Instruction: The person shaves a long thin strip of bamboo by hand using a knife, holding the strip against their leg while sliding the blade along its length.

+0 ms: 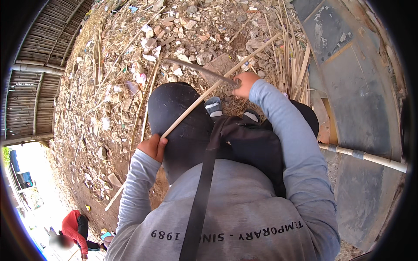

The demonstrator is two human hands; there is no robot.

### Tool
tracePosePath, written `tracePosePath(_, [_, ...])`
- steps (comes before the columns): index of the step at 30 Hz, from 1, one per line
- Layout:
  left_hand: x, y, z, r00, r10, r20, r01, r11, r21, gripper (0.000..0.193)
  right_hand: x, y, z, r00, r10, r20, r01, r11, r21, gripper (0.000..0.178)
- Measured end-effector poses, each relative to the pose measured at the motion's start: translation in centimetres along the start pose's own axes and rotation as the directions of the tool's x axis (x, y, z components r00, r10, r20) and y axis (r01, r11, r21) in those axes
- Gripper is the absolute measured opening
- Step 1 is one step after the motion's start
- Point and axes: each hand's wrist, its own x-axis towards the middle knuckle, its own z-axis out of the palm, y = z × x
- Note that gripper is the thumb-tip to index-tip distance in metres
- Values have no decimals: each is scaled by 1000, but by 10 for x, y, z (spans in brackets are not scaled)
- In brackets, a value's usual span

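My left hand (pixel 152 147) is closed around a long, pale bamboo strip (pixel 187 111), which slants across my bent left knee up toward the far right. Behind that hand, the strip's other end runs on to the lower left. My right hand (pixel 247 85) grips the handle of a long knife (pixel 196 68); its dark, slightly curved blade points left and crosses the strip. Whether the blade is cutting into the strip or only resting against it, I cannot tell. Most of the handle is hidden by my fingers.
Broken stone and litter (pixel 187 26) cover the ground ahead. Split bamboo strips (pixel 300 65) lie to the right, beside dark panels (pixel 365 87) and a pale pole (pixel 374 160). A bamboo wall (pixel 26 102) stands left. A person in red (pixel 74 228) bends at lower left.
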Motion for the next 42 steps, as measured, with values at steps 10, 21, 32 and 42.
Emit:
tracePosePath(10, [-4,-5,-4,999,-4,50,6,999,-41,40,-8,-15,-9,997,-49,-59,46,997,-58,38])
tracePosePath(21, [1,0,-7,995,-13,99,20,998,-67,43,-2,3,-15,1000,30,-3,-30,1000,8,44])
tracePosePath(32, [7,1,-13,994,0,106,5,999,-47,43,4,13,-16,986,93,-136,-95,995,-5,44])
tracePosePath(42, [6,5,-10,995,-27,101,29,999,-17,41,-1,14,-19,997,31,-72,-36,997,-65,46])
